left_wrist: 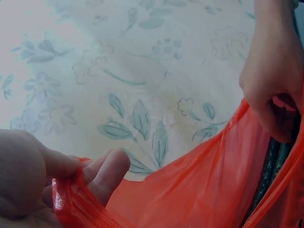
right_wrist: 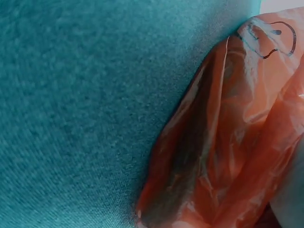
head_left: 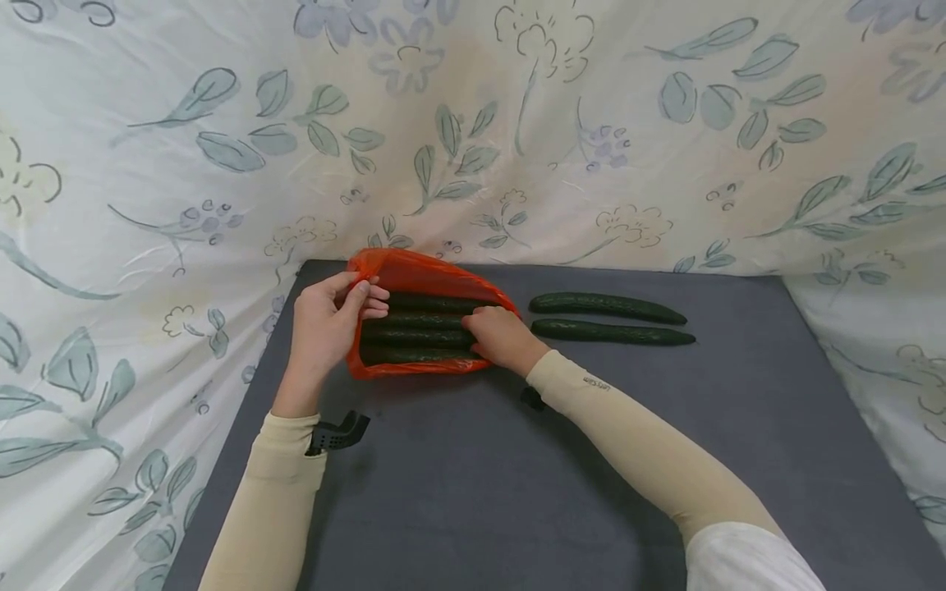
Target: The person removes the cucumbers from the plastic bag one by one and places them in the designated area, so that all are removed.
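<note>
A red plastic bag (head_left: 436, 269) lies on its side at the far left of the table, its mouth spread wide. Several dark green cucumbers (head_left: 421, 337) lie in it side by side. My left hand (head_left: 328, 320) pinches the bag's left edge between thumb and fingers; the left wrist view shows the film bunched there. The right hand (head_left: 506, 336) reaches over the bag's right edge with fingers curled at the right end of a cucumber, fingertips partly hidden. Through the film in the right wrist view, a cucumber (right_wrist: 185, 161) shows dimly.
Two more cucumbers, a rear one (head_left: 606, 306) and a front one (head_left: 613, 332), lie right of the bag on the dark grey table (head_left: 473, 492). A floral cloth (head_left: 473, 123) hangs behind the table and along both sides.
</note>
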Demonstrator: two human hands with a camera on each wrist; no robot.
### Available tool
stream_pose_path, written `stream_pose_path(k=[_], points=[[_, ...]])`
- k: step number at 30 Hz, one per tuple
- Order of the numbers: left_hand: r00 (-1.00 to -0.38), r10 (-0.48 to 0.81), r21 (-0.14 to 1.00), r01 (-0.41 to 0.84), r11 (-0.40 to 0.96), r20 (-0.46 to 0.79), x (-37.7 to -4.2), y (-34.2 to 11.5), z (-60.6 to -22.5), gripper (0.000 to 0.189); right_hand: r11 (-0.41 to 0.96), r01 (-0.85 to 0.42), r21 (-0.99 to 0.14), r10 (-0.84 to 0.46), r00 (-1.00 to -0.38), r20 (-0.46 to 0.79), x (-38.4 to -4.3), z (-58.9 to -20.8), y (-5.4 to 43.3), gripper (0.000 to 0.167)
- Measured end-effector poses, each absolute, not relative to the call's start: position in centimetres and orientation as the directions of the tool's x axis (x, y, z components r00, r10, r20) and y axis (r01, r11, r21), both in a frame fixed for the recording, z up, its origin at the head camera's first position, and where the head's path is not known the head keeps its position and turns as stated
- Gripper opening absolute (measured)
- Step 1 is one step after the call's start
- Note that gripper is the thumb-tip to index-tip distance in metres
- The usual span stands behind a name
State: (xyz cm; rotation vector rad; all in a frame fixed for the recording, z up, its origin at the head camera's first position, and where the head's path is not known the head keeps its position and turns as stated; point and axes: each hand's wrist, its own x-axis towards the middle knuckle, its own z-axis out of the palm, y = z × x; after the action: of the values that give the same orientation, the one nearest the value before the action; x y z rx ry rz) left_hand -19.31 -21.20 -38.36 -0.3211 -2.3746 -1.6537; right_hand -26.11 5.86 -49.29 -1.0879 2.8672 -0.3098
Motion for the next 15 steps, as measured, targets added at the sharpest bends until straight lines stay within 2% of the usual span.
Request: stream_pose_path(k=[15], points=[[-0.953,0.033,0.887,0.294,0.355,0.302,-19.24,-21.16,-38.38,0.024,0.751,-0.638,-0.168,-0.638,-0.768,0.065,-25.99,-50.08,5.29,0.014]])
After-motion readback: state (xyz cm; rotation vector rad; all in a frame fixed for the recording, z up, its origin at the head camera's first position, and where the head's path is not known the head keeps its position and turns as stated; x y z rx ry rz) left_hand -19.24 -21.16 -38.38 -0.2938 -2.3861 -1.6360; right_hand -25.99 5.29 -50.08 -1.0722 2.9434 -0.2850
